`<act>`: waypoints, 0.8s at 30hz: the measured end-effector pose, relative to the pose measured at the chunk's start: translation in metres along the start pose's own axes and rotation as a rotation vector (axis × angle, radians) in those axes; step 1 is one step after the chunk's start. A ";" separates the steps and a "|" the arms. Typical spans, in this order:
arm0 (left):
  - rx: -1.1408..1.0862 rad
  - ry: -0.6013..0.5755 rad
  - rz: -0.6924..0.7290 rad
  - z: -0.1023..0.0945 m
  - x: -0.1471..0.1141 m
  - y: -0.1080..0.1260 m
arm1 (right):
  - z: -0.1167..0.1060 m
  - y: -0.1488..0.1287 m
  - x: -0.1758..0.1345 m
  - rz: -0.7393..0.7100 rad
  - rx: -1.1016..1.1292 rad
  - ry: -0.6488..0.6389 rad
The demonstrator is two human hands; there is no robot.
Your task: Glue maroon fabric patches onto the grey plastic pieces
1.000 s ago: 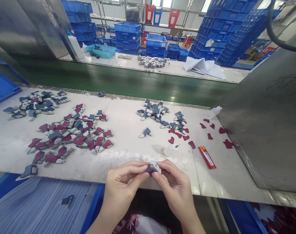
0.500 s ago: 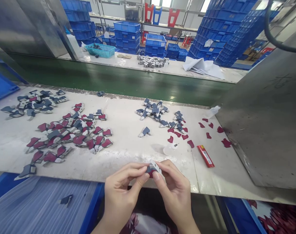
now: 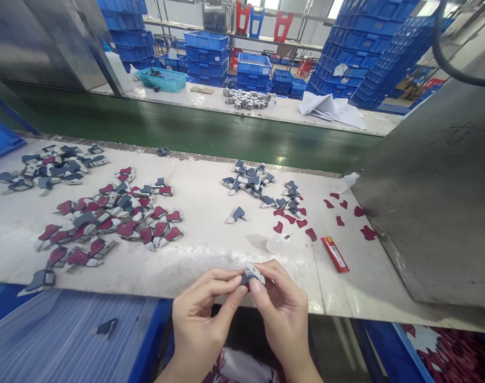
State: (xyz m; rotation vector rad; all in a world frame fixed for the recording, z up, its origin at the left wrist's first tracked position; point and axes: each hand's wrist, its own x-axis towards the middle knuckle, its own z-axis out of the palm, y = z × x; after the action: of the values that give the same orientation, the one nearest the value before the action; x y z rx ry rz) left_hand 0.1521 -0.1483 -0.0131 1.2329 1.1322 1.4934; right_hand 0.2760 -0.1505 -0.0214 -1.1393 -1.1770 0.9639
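Observation:
Between the fingertips of both hands is a small grey and dark-blue plastic part [image 3: 252, 272], with a sliver of dark red on its underside. My left hand [image 3: 210, 306] pinches its left end between thumb and fingers. On the other side, my right hand [image 3: 280, 303] grips it with the thumb in front and the fingers behind. The part is held just above the front edge of the white worktable [image 3: 202, 234]. Fingers cover much of it. A translucent squeeze bottle [image 3: 278, 243] with a thin tip lies just beyond the hands.
Finished-looking red-and-grey parts [image 3: 107, 215] are heaped on the left, blue-and-grey parts [image 3: 250, 180] at centre. Loose dark-red pieces [image 3: 311, 234] and a red packet [image 3: 335, 255] lie right. A metal panel [image 3: 437, 186] bounds the right side. Blue bins [image 3: 162, 319] stand below the front edge.
The held part has tipped slightly, so less of its dark-red face shows. Both hands keep their pinch in nearly the same place. The view has shifted a little.

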 end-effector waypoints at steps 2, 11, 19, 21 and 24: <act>0.018 -0.006 0.023 -0.001 0.001 -0.005 | 0.000 0.002 0.001 0.031 0.014 -0.001; 0.166 -0.044 0.013 -0.008 0.007 -0.016 | -0.004 0.010 0.007 0.130 0.031 -0.016; 0.378 -0.216 0.282 -0.019 0.012 -0.024 | -0.008 0.012 0.010 0.274 0.099 -0.089; 0.394 -0.219 0.269 -0.020 0.013 -0.020 | -0.013 0.013 0.010 0.179 -0.023 -0.079; 0.404 -0.247 0.245 -0.023 0.014 -0.014 | -0.022 0.011 0.010 -0.165 -0.310 -0.028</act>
State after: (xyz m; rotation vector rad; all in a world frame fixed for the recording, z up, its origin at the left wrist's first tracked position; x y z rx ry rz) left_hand 0.1285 -0.1345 -0.0263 1.8356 1.1805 1.2725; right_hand 0.2992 -0.1417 -0.0302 -1.2509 -1.4542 0.6885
